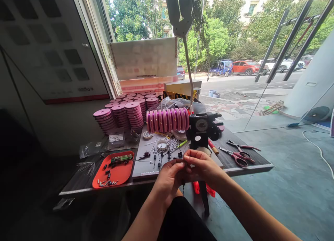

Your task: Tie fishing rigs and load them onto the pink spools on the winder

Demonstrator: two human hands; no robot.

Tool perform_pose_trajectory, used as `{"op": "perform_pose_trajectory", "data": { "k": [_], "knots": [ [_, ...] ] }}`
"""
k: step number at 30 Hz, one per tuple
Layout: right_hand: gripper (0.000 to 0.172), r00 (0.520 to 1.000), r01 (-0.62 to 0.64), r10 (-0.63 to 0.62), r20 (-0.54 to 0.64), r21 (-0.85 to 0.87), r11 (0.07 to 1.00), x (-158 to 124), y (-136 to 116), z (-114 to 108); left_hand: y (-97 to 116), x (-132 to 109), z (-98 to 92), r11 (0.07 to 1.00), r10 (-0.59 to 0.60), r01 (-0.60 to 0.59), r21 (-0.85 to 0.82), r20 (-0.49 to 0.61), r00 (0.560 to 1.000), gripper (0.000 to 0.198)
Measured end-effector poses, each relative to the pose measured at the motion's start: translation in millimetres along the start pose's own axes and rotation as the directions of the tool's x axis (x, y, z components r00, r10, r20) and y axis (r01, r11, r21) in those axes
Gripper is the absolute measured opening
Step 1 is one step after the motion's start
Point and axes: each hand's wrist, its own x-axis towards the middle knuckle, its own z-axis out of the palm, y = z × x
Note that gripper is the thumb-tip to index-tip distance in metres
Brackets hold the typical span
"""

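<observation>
My left hand (171, 176) and my right hand (200, 164) meet at the front edge of the table, fingers pinched together. A thin dark cord (183, 189) hangs down below them, its upper part hidden by the fingers. On the pale board (142, 168) just beyond lie several short dark strands with black pieces (159, 165). Loose white beads (172, 144) are heaped around a small round white dish (162, 144). Above the board, a black winding device (202, 129) carries a row of pink spools (167, 120).
An orange tray (99, 180) at left holds a green-handled screwdriver (121, 159) and small metal and black parts. Red-handled scissors (240, 159) and pliers (249, 147) lie at right. Stacked pink spools (134, 115) and plastic bags (116, 138) stand behind. A lamp post (189, 67) rises at the back.
</observation>
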Motion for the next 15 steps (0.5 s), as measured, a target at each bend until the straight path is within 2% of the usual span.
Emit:
{"op": "perform_pose_trajectory", "data": {
  "k": [5, 7, 8, 9, 10, 11, 12, 13, 15],
  "knots": [
    [0.035, 1.000, 0.000, -0.001, -0.015, -0.085, 0.996, -4.4, 2.7, 1.4, 1.4, -1.1, -0.2, 1.000, 0.020, -0.020, 0.013, -0.002, 1.000, 0.009],
    [0.035, 0.991, 0.101, -0.120, -0.067, -0.233, 0.967, -6.2, -12.7, -0.6, 1.7, -0.5, -0.3, 1.000, 0.012, -0.011, 0.027, -0.034, 0.999, 0.011],
    [0.033, 0.962, 0.202, -0.251, -0.107, -0.340, 0.918, -4.5, -26.1, -2.5, 1.2, 0.6, -0.5, 0.999, 0.007, -0.005, 0.035, -0.053, 0.999, 0.012],
    [0.030, 0.905, 0.304, -0.403, -0.136, -0.458, 0.835, 0.1, -43.1, -4.8, 0.0, 2.0, -0.7, 0.999, 0.003, 0.001, 0.050, -0.075, 0.997, 0.014],
    [0.026, 0.816, 0.389, -0.558, -0.151, -0.571, 0.723, 7.9, -62.6, -7.2, -1.9, 3.9, -1.1, 0.998, -0.001, 0.007, 0.070, -0.096, 0.995, 0.016],
    [0.021, 0.721, 0.423, -0.672, -0.166, -0.663, 0.618, 18.9, -83.3, -9.4, -4.3, 5.9, -1.6, 0.995, 0.005, 0.007, 0.096, -0.116, 0.993, 0.019],
    [0.016, 0.720, 0.390, -0.674, -0.162, -0.710, 0.587, 32.4, -103.4, -11.2, -7.1, 7.7, -2.2, 0.991, 0.023, -0.004, 0.134, -0.140, 0.990, 0.021],
    [0.014, 0.799, 0.318, -0.585, -0.141, -0.727, 0.609, 47.7, -121.6, -12.6, -9.7, 9.1, -2.8, 0.982, 0.059, -0.029, 0.188, -0.160, 0.985, 0.023],
    [0.019, 0.869, 0.269, -0.484, -0.101, -0.725, 0.634, 78.4, -147.5, -14.2, -12.1, 9.3, -3.9, 0.933, 0.195, -0.123, 0.337, -0.191, 0.962, 0.028]
  ]
}}
